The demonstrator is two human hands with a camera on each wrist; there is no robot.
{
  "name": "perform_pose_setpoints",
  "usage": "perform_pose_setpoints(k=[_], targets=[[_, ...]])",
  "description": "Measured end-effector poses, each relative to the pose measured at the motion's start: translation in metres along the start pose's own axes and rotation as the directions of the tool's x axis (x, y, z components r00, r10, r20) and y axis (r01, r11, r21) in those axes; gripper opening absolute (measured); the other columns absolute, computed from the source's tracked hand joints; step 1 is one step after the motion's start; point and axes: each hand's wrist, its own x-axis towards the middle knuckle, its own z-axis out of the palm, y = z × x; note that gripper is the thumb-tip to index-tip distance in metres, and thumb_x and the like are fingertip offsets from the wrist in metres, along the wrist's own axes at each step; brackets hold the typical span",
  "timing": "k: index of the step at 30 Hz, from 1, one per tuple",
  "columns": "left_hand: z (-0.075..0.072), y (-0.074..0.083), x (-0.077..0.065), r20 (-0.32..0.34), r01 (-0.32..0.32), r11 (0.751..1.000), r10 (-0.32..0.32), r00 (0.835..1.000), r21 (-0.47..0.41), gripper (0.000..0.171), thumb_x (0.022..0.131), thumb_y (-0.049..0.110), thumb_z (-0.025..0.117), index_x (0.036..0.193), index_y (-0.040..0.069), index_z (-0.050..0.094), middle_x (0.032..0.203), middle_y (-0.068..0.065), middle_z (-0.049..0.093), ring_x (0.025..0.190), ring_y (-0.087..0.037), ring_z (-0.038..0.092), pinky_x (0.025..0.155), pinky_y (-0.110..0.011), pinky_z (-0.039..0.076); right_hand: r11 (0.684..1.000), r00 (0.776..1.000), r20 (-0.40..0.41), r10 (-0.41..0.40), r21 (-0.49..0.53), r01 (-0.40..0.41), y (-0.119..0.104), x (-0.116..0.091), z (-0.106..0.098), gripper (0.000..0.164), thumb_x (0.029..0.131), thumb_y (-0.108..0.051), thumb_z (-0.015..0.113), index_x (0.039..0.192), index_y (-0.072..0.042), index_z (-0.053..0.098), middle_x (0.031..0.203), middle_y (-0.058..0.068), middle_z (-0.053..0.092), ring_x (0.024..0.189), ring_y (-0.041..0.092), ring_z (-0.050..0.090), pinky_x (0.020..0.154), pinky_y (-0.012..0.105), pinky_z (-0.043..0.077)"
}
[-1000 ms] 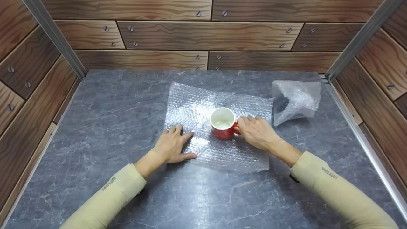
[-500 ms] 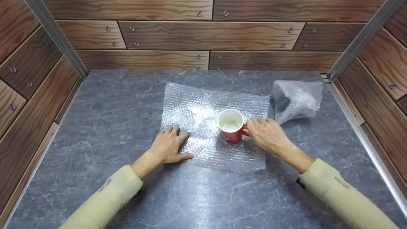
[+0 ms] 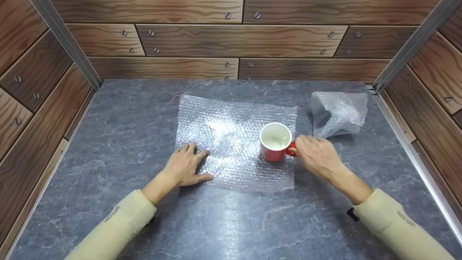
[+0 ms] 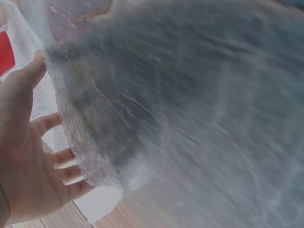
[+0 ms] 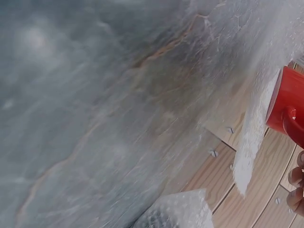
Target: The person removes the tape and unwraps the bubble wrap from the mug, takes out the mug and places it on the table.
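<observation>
A red mug [image 3: 273, 153] with a white inside stands upright on the right part of a flat bubble wrap sheet [image 3: 231, 119]. Its handle points right, and my right hand [image 3: 319, 157] pinches it. In the right wrist view the mug [image 5: 289, 97] shows at the right edge with the fingertips [image 5: 295, 178] by its handle. My left hand [image 3: 184, 166] rests with spread fingers on the sheet's left edge. From the left wrist view, the left hand [image 4: 33, 156] lies palm-side toward the camera, its fingers along the sheet's edge.
A crumpled bubble wrap bundle [image 3: 341, 113] sits at the back right of the grey marbled table [image 3: 140, 108]; what it holds is unclear. Wood-patterned walls [image 3: 238, 39] enclose the table at the back and sides, with metal posts [image 3: 66, 43] in the corners.
My right hand has moved the mug rightward across the sheet toward its right edge. The sheet and my left hand have shifted slightly left. The bundle appears to stay in place.
</observation>
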Motion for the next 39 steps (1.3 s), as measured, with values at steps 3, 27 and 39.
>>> perform_pose_setpoints(k=[3,27,39], targets=[[0.000,-0.005,-0.003,-0.007,0.007,1.000,-0.007,1.000,0.010,0.091,0.087,0.078,0.064,0.153,0.017,0.053,0.140,-0.030,0.054,0.128,-0.048,0.056,0.102,-0.064,0.056,1.000,0.999,-0.040,-0.002,-0.002,0.002,0.004,-0.006,-0.002,0.054,0.116,-0.041,0.027,0.081,-0.006,0.049,0.066,0.005,0.047,0.053,0.024,0.044,0.045,0.036,0.041],[0.001,-0.039,-0.030,-0.025,0.076,0.997,-0.076,0.997,-0.001,0.087,0.087,0.074,0.069,0.151,0.016,0.055,0.137,-0.030,0.056,0.125,-0.048,0.058,0.096,-0.063,0.059,1.000,0.998,-0.055,0.019,-0.012,-0.020,0.049,-0.073,-0.011,0.053,0.116,-0.040,0.027,0.080,-0.005,0.046,0.063,0.005,0.041,0.052,0.022,0.035,0.043,0.035,0.030],[0.001,-0.047,-0.035,-0.020,0.101,0.994,-0.101,0.995,-0.040,0.087,0.087,0.072,0.070,0.152,0.017,0.055,0.138,-0.030,0.055,0.127,-0.048,0.057,0.099,-0.066,0.057,0.992,0.992,0.037,0.123,0.018,-0.123,0.065,-0.108,-0.017,0.057,0.116,-0.043,0.021,0.081,-0.005,0.045,0.060,0.007,0.043,0.051,0.029,0.040,0.043,0.041,0.036]])
